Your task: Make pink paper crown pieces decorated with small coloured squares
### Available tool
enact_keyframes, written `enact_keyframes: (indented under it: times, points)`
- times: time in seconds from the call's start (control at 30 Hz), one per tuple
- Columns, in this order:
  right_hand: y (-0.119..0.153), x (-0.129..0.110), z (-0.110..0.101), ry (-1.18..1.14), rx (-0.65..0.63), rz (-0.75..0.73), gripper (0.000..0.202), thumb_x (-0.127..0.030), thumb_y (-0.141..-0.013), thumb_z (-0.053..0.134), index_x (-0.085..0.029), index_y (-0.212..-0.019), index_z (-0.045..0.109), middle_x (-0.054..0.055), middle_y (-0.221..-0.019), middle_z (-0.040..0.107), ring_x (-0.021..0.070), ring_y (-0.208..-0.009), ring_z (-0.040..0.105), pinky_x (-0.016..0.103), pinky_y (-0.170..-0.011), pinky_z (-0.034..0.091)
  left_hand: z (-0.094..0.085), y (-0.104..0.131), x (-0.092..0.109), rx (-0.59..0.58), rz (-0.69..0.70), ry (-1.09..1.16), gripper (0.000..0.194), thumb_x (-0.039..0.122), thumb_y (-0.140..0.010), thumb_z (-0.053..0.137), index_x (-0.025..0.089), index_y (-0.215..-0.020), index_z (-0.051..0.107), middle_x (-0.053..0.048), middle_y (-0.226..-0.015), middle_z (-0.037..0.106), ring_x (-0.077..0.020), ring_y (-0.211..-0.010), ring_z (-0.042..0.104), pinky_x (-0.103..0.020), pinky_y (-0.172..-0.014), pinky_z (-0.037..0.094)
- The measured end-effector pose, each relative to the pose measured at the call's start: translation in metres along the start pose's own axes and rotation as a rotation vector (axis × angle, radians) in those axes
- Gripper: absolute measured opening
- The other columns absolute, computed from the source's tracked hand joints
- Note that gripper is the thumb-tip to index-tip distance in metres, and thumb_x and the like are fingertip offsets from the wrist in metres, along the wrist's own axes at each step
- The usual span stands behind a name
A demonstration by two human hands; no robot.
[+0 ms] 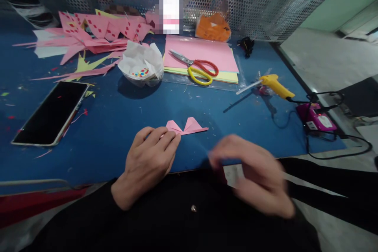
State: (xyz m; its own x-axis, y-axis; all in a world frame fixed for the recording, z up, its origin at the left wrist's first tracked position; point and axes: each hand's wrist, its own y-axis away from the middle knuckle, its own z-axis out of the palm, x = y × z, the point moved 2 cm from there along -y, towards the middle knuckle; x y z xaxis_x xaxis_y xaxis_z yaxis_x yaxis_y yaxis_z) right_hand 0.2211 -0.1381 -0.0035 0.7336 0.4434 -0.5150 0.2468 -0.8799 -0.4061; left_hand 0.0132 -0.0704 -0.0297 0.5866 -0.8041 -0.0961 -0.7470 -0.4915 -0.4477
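presently, the left hand [152,149] rests on a folded strip of pink paper [191,126] on the blue tabletop [118,118].
its fingers bend close together over the strip's left end; the thumb is hidden, so whether it pinches or just presses cannot be told. the right hand [254,169], blurred, curves with thumb and fingers apart, off the strip; a pale patch shows in the gap, too unclear to name. the strip's long axis runs left to right, its slim tip pointing right and slightly away, two peaks facing the far side. the table's near edge passes just below the strip; scrap-flecked blue surface stretches from it to the red-and-yellow-handled scissors [191,63] beyond and the yellow glue gun [276,86] at right.
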Motion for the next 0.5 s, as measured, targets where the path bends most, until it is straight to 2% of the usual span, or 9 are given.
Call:
enact_keyframes:
  times: [0.1,0.23,0.37,0.5]
  points:
    - [-0.004,0.007,0.03,0.169,-0.018,-0.132,0.052,-0.057,-0.101,0.044,-0.017,-0.128,0.062,0.009,-0.12,0.075,0.0281,-0.122,0.063,0.048,-0.106,0.046,-0.001,0.0,0.0,0.004,-0.009,0.001,0.017,0.013,-0.093,0.058,0.014,-0.103,0.071,-0.004,-0.097,0.078,-0.0232,-0.092,0.067,-0.04,-0.085,0.042]
    - [-0.002,0.013,0.058,0.296,-0.116,-0.174,0.074,-0.065,-0.101,0.03,-0.006,-0.139,0.055,0.013,-0.139,0.065,0.0311,-0.142,0.047,0.048,-0.118,0.034,-0.001,0.0,0.0,0.005,-0.017,0.002,0.017,0.012,-0.094,0.058,0.016,-0.104,0.071,-0.003,-0.098,0.078,-0.0226,-0.091,0.067,-0.039,-0.085,0.042]
    - [-0.001,0.011,0.059,0.359,-0.201,-0.2,0.079,-0.065,-0.101,0.032,0.0,-0.141,0.051,0.016,-0.144,0.06,0.0324,-0.146,0.041,0.048,-0.121,0.028,0.002,0.002,0.0,0.003,-0.011,0.008,0.018,0.012,-0.094,0.056,0.015,-0.105,0.07,-0.003,-0.096,0.078,-0.0222,-0.091,0.066,-0.039,-0.086,0.043]
    - [0.002,0.013,0.053,0.449,-0.154,-0.171,0.078,-0.065,-0.101,0.03,0.001,-0.137,0.054,0.017,-0.139,0.064,0.0322,-0.141,0.047,0.049,-0.12,0.029,0.002,0.004,0.0,0.02,0.01,0.011,0.017,0.012,-0.094,0.058,0.014,-0.106,0.07,-0.004,-0.096,0.078,-0.0233,-0.092,0.065,-0.04,-0.087,0.043]
